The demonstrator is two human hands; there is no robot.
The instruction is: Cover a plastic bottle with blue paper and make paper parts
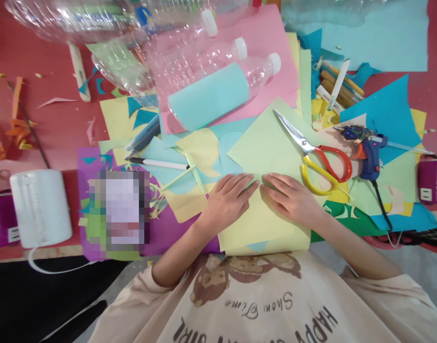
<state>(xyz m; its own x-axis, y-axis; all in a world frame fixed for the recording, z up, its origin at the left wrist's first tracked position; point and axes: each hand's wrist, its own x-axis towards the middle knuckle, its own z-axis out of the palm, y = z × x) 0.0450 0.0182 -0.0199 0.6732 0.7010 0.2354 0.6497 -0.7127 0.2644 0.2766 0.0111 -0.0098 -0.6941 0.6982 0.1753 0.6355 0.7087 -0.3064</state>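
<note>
My left hand [229,196] lies flat with fingers stretched on a pale yellow sheet of paper [264,233] at the table's front edge. Facing it, my right hand [292,196] rests flat on the same sheet, its fingertips a small gap from the left ones. Neither hand grips anything. Beyond the fingertips is a light green sheet [261,143]. Scissors [304,145] with one red and one yellow handle lie slightly open just past my right hand. A white pen [164,164] lies beyond my left hand, by thin green paper strips [178,178].
Several clear plastic bottles lie at the back, one wrapped in light blue paper [211,95]. A blue glue gun [370,155] with a cord is at the right. Markers [338,88] lie behind it among paper scraps. At the left is a white ribbon roll [41,207], near a blurred-out rectangular object [121,209].
</note>
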